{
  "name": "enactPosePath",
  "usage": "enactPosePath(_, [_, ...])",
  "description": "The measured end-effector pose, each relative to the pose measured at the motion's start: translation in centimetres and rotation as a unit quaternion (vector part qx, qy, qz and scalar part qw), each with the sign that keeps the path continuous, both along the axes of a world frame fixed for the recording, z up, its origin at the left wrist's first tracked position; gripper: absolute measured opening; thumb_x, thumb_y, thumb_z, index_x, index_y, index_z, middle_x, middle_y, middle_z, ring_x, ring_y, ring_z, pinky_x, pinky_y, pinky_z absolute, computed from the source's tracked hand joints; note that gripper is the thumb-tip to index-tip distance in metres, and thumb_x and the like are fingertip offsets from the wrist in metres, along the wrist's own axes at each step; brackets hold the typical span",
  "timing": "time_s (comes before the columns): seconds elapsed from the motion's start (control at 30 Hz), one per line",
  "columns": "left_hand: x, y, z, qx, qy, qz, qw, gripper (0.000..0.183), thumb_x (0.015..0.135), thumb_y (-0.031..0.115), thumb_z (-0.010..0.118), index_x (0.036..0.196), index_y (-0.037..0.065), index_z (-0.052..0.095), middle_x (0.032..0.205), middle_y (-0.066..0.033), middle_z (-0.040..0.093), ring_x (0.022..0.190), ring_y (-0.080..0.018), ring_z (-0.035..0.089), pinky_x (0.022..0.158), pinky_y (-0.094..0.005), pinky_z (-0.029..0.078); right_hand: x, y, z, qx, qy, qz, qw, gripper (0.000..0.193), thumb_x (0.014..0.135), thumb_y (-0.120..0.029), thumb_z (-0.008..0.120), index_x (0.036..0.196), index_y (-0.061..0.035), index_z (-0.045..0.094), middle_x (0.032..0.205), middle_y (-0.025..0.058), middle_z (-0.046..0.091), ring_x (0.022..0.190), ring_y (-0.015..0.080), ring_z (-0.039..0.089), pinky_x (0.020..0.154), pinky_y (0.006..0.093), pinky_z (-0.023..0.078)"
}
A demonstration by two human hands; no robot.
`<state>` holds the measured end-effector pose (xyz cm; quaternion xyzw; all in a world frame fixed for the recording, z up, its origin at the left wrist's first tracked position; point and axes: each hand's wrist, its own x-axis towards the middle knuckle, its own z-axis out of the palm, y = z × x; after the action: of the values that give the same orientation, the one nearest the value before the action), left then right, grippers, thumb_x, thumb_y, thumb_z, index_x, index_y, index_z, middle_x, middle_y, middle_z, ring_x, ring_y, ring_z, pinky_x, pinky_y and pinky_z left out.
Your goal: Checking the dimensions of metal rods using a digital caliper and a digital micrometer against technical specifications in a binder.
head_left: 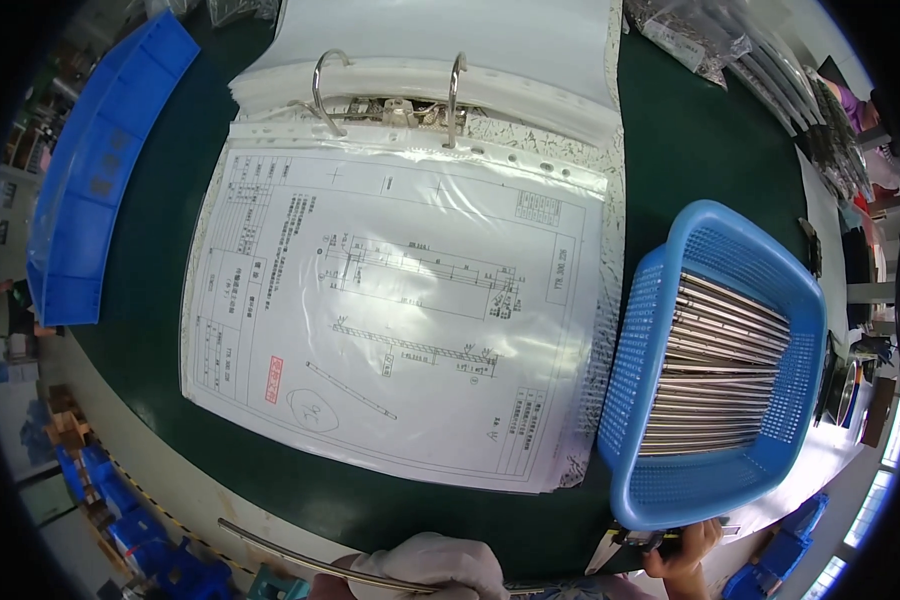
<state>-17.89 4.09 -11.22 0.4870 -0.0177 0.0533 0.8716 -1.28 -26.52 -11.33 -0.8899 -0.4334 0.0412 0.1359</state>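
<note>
My left hand (432, 562), in a white glove, is closed around a thin metal rod (288, 550) at the lower edge. The rod runs out to the left of the glove, and a short stretch of it shows on the right. Close to the near end of the blue basket, my bare right hand (686, 550) grips a caliper (638, 537). Its pointed metal jaws aim left, and part of its body is hidden by my fingers. Many similar metal rods (715, 385) lie side by side in the blue perforated basket (650, 492).
An open ring binder with a technical drawing (400, 300) in a clear sleeve covers the middle of the green table (160, 370). A blue bin (105, 180) stands at the left. Bagged parts (680, 45) and wrapped rods (780, 90) lie at the far right.
</note>
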Motion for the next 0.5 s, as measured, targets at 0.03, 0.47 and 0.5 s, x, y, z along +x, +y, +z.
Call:
enactPosePath(0.03, [-0.02,0.0,0.0,0.0,0.0,0.0,1.0,0.011,0.084,0.005,0.047,0.085,0.001,0.057,0.077,-0.0119,0.059,0.066,-0.0234,0.058,0.058,-0.0306,0.046,-0.05,-0.05,0.01,-0.003,-0.004,0.004,1.0,0.06,0.071,-0.054,0.048,0.087,0.0027,0.057,0.072,0.0122,0.059,0.061,0.0265,0.057,0.059,0.036,0.044])
enactPosePath(0.47, [-0.03,-0.18,-0.04,0.007,0.002,0.003,1.0,0.011,0.087,0.009,0.048,0.084,0.002,0.056,0.076,-0.0103,0.059,0.064,-0.0218,0.057,0.056,-0.0291,0.044,-0.14,-0.27,0.06,-0.014,-0.013,0.004,1.0,0.061,0.071,-0.054,0.047,0.09,0.0038,0.057,0.073,0.0129,0.058,0.062,0.0274,0.056,0.059,0.037,0.042])
enactPosePath(0.5, [-0.03,-0.18,-0.04,0.008,0.001,0.003,1.0,0.011,0.087,0.009,0.048,0.084,0.002,0.056,0.076,-0.0102,0.059,0.064,-0.0218,0.057,0.055,-0.0291,0.044,-0.1,-0.26,0.07,-0.008,-0.007,0.004,1.0,0.061,0.071,-0.053,0.047,0.09,0.004,0.057,0.073,0.0131,0.058,0.062,0.0276,0.056,0.059,0.037,0.042])
